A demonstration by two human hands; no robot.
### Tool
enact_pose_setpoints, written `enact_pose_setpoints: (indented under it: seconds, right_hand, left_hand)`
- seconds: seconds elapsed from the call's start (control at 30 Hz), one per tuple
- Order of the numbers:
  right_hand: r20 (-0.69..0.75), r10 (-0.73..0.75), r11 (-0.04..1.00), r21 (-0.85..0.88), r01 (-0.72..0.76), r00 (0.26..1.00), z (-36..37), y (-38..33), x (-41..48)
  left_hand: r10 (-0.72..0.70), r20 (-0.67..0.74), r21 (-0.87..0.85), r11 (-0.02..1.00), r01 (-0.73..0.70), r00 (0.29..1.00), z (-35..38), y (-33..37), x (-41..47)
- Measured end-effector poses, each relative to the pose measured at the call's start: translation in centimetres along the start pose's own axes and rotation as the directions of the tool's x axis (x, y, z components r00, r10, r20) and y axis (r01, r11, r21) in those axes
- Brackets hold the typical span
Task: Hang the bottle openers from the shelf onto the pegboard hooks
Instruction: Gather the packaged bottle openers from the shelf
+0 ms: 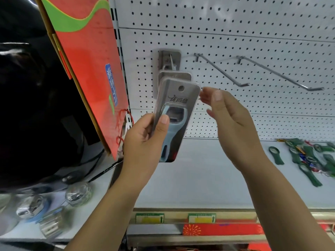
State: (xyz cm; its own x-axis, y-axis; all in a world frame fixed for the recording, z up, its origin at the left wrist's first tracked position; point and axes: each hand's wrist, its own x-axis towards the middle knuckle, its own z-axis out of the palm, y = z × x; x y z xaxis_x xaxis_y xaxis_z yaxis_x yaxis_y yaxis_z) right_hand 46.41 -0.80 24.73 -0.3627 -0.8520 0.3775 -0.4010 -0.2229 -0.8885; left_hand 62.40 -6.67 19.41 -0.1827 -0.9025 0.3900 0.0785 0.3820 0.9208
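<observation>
Bottle opener pack (175, 116) gripped in left hand (145, 140) before pegboard (235, 33); right hand (233, 124) loose-fingered, holding nothing.

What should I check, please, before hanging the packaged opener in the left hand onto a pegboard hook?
1. Grip: the left hand holds the grey blister card with the light-blue bottle opener, thumb across its front: ok.
2. The round hang hole at the card's top is uncovered: ok.
3. Hole on a hook: nothing passes through it: not ok.
4. The right hand is open beside the card's top right corner, holding nothing: ok.
5. Free hooks: two long bare metal hooks stand to the right: ok.
6. Room on the left hook behind the two hanging grey cards: cannot tell.
</observation>
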Motion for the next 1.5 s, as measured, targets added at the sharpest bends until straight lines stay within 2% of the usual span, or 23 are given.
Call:
enact_pose_setpoints:
  seconds: [0.1,0.23,0.43,0.6,0.73,0.9,1.23,1.5]
  right_hand:
    - [0.067,-0.061,0.995,-0.079,0.067,0.996,0.3,-0.7,0.3]
    - [0.075,-0.109,0.983,-0.14,0.119,0.991,0.9,-0.9,0.6]
    - [0.109,-0.183,0.961,-0.187,0.201,0.977,1.5,-1.0,0.8]
    - [0.179,-0.28,0.907,-0.272,0.321,0.943,1.9,-0.5,1.1]
    - [0.184,-0.253,0.912,-0.281,0.298,0.95,1.8,-0.5,1.4]
    - [0.182,-0.248,0.909,-0.294,0.293,0.952,2.0,-1.0,1.5]
    - [0.196,-0.189,0.913,-0.326,0.245,0.962,2.1,-1.1,1.6]
    - [0.199,-0.186,0.904,-0.348,0.247,0.962,1.8,-0.8,1.9]
  left_hand:
    - [0.001,0.016,-0.01,1.0,-0.001,1.0,0.3,0.4,0.1]
    - [-0.059,0.002,-0.073,0.996,0.059,0.998,-0.2,0.4,0.8]
    - [-0.147,0.019,-0.07,0.987,0.148,0.989,-0.3,-0.2,2.1]
    - [-0.08,0.052,0.037,0.996,0.078,0.995,-0.3,0.5,4.8]
    - [0.035,0.045,0.154,0.987,-0.041,0.998,-0.4,1.8,7.8]
    - [0.092,0.077,0.231,0.967,-0.107,0.993,-0.4,1.9,11.2]
    - [0.005,-0.013,0.312,0.95,-0.001,1.0,1.3,-0.5,17.8]
    - [-0.097,-0.09,0.24,0.964,0.116,0.991,2.8,-1.5,21.8]
